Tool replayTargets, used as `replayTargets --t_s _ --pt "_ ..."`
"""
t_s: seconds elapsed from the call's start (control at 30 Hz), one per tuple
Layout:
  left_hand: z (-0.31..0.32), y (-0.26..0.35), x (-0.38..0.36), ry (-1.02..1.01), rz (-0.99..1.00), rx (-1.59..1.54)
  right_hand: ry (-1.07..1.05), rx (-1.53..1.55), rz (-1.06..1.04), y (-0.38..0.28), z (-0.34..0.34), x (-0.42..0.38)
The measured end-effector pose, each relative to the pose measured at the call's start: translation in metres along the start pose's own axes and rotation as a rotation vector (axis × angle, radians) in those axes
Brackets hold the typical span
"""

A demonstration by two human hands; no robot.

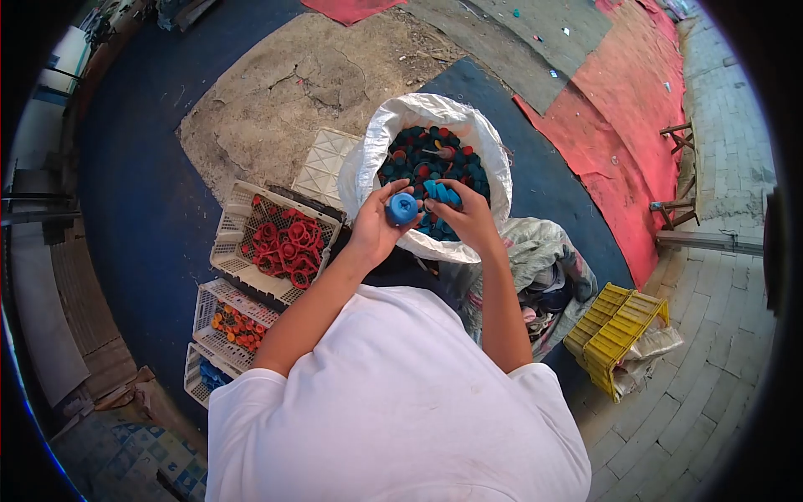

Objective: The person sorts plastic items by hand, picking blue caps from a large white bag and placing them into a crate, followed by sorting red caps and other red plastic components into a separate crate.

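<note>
Blue round piece (403, 208), head view: left hand (375, 224) is grasping it over the white sack (500, 167). Turquoise pieces (442, 193): right hand (473, 219) is holding them alongside. Teal-and-red pieces (456, 163) are lying inside the sack; red rings (288, 248) are occupying a left-side crate (227, 245).

- A dark blue sheet (134, 167) spreads across much of the ground, bordering a patch of rough, cracked tan ground (268, 92).
- A dull grey-green sheet (535, 63), dotted with small scraps, lies at upper right beside a long, faded red sheet (594, 146).
- Pale grey rectangular paving (711, 343) lines the right side, near a brown wooden frame with legs (690, 207).
- A ribbed brown panel (84, 289) flanks the left edge, above a blue-and-pale checked covering (150, 452).
- Soft, even light falls across the ground.
</note>
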State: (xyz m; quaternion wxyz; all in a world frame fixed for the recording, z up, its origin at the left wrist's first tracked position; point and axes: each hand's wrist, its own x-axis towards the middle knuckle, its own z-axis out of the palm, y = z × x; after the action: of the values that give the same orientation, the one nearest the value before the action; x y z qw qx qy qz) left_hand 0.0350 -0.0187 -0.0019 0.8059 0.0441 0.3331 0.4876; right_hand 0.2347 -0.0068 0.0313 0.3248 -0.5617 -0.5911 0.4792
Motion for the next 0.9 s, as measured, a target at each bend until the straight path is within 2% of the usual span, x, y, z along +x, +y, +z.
replayTargets --t_s 0.1,0.2,0.33,0.53,0.63,0.73,0.83,0.9 --pt "0.000 0.001 0.005 -0.061 -0.062 -0.040 -0.030 -0.110 -0.109 -0.026 0.009 -0.009" --pt "0.003 0.001 0.010 -0.118 -0.081 -0.113 -0.002 -0.213 -0.242 -0.024 0.026 -0.012" --pt "0.000 -0.002 0.019 -0.104 -0.043 -0.161 -0.057 -0.338 -0.105 -0.033 0.037 -0.013" --pt "0.001 0.003 0.017 -0.135 -0.075 -0.299 0.015 -0.396 -0.251 -0.031 0.052 -0.015" --pt "0.002 0.005 0.015 -0.154 -0.097 -0.356 0.023 -0.315 -0.127 -0.049 0.059 -0.017" --pt "-0.003 0.001 0.017 -0.193 -0.110 -0.399 0.099 -0.292 -0.281 -0.048 0.066 -0.015" --pt "-0.003 0.002 0.016 -0.181 -0.108 -0.394 0.037 -0.273 -0.166 -0.059 0.066 -0.019" --pt "-0.016 0.000 0.025 -0.207 -0.109 -0.400 0.064 -0.211 -0.206 -0.058 0.061 -0.021"
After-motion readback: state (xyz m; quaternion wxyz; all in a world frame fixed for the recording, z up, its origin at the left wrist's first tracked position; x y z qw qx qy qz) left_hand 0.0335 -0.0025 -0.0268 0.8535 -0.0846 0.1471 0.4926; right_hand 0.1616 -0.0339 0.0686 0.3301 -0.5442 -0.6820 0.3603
